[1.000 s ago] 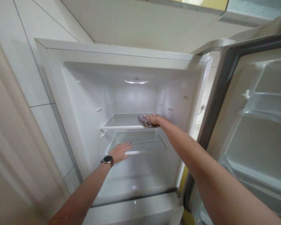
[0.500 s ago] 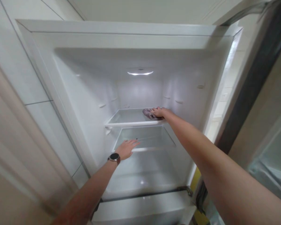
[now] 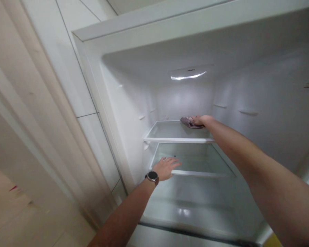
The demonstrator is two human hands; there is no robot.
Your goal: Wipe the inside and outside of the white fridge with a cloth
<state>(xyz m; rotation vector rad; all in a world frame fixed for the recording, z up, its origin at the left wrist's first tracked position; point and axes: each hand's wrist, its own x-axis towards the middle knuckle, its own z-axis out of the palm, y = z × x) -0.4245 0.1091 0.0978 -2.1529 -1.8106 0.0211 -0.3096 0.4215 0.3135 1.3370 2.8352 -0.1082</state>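
1. At near left, pale wall tiles [image 3: 87, 133] are given more of the frame than a second ago, the view having been swung leftward across the open refrigerator [image 3: 134, 99].
2. Nearer than its partner, the left hand [image 3: 163, 169], a dark-faced watch [image 3: 152, 176] strapped at its wrist, is kept at the front edge of the lower shelf [image 3: 195, 156]. Its fingers are spread wide and nothing is held; whether the glass is touched cannot be told. A dark speck [image 3: 174, 156] is seen just beyond the fingertips.
3. Farther in, the front rail [image 3: 179, 140] of the upper shelf is left uncovered at center, the cloth having been moved back from it.
4. At the far right of that shelf, the patterned cloth [image 3: 187, 121] is held bunched beneath the right hand [image 3: 197, 120], the fingers laid over it. By that shift, contact is judged to be carried from the front strip toward the back.
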